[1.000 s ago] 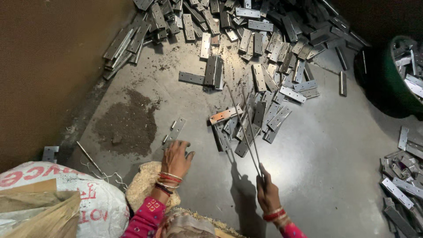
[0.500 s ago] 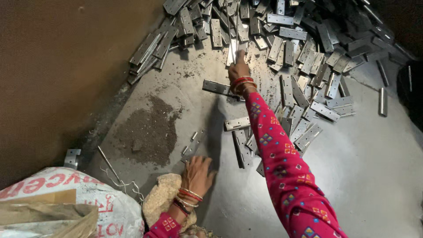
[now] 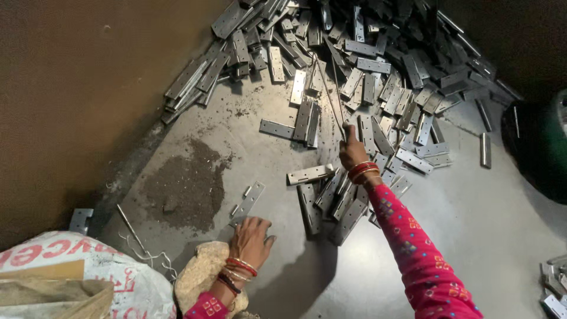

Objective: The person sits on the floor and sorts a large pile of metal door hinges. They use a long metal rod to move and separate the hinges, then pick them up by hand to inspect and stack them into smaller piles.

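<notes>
My right hand (image 3: pixel 352 150) is stretched out over the floor and grips thin metal rods (image 3: pixel 328 88) that point away into a large pile of flat metal hinges (image 3: pixel 366 77). Its sleeve is pink with a pattern, and red bangles ring the wrist. My left hand (image 3: pixel 250 239) rests flat on the grey floor with fingers spread, close to a single open hinge (image 3: pixel 247 201). More loose hinges (image 3: pixel 331 198) lie just under the right forearm.
A brown wall (image 3: pixel 77 100) runs along the left. A white printed sack (image 3: pixel 71 283) and a tan cloth bundle (image 3: pixel 201 274) sit at the bottom left. A dark patch of metal dust (image 3: pixel 183 189) stains the floor. A green tub (image 3: pixel 543 147) stands at the right.
My right hand has pulled back a little toward me from the far pile, still holding the rods. The left hand stays pressed on the floor.
</notes>
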